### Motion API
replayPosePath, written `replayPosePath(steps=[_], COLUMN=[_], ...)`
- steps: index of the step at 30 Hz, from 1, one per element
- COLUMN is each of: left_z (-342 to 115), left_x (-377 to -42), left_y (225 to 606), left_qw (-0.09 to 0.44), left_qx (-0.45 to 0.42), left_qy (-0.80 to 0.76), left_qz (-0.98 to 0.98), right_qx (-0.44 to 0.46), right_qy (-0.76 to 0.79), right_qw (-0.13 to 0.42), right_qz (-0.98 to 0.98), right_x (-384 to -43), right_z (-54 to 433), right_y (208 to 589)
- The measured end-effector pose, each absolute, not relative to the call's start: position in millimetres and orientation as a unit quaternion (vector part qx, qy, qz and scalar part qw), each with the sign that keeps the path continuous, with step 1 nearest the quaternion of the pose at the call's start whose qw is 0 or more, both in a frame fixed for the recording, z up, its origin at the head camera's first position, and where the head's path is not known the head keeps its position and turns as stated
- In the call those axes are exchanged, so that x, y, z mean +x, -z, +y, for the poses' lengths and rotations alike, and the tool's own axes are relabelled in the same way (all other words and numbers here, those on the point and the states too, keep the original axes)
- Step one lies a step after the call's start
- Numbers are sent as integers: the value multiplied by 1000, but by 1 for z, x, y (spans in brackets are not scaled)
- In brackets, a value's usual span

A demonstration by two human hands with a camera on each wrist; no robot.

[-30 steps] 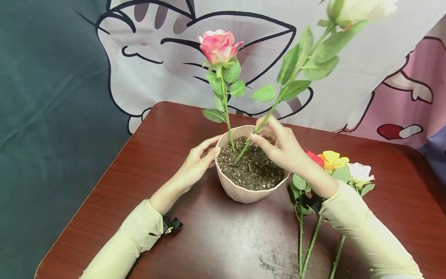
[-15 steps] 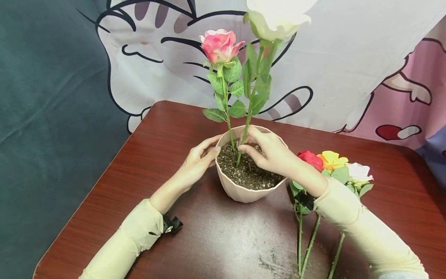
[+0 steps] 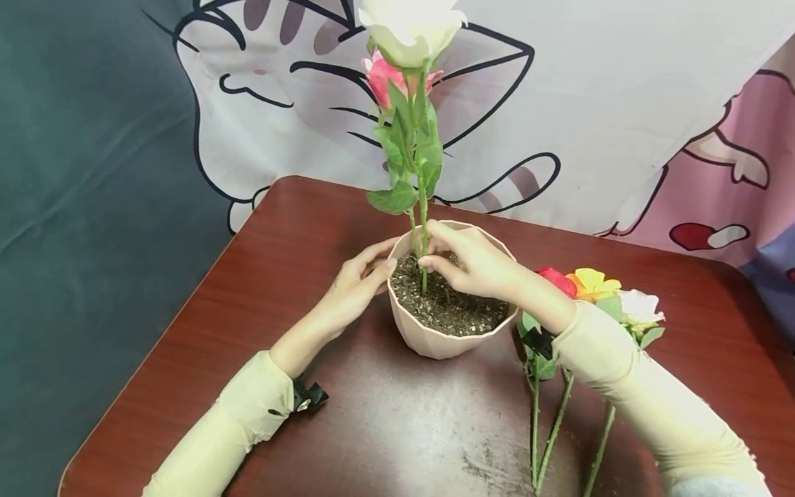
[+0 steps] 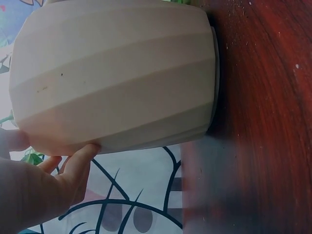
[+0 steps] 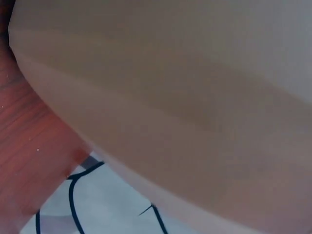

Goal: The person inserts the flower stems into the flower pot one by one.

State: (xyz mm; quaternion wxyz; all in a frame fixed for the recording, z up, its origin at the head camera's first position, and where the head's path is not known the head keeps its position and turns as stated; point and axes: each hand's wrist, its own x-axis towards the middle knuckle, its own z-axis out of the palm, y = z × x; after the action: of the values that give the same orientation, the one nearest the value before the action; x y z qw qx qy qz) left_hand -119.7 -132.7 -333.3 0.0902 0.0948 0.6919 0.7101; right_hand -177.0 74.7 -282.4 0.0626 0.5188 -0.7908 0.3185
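Rose [image 3: 410, 38], white, in a pot [image 3: 439, 344]

The right hand [image 3: 475, 262] pinches the stem [image 3: 424, 201] between thumb and fingers; the end seems stuck in the dirt [image 3: 456, 314]. The left hand [image 3: 349, 286] holds the pot's side with thumb and fingers.

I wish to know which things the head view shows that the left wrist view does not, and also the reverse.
Only the head view: the soil inside the pot, the right hand pinching the green stem of the white rose, the pink rose partly hidden behind it, and the red, yellow and pale flowers lying aside.

Only the left wrist view: a small brownish smudge on the pot's outer wall.

Both: the pot, the left hand touching it, the table and the printed backdrop.
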Motion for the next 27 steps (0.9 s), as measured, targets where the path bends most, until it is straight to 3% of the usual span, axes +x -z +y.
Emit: replayPosePath(steps=[6, 20, 27], left_z=[-131, -133, -133], left_x=[-120, -121, -120], left_y=[336, 334, 332], left_qw=[94, 90, 94], left_qx=[99, 92, 99], left_qy=[-713, -708, -709], left_qz=[688, 694, 692], right_qx=[496, 509, 488], right_qy=[-342, -335, -352], right_qw=[31, 49, 27], right_qz=[-798, -792, -798], right_x=[-178, -182, -179], right_z=[85, 80, 80], right_y=[285, 288, 288])
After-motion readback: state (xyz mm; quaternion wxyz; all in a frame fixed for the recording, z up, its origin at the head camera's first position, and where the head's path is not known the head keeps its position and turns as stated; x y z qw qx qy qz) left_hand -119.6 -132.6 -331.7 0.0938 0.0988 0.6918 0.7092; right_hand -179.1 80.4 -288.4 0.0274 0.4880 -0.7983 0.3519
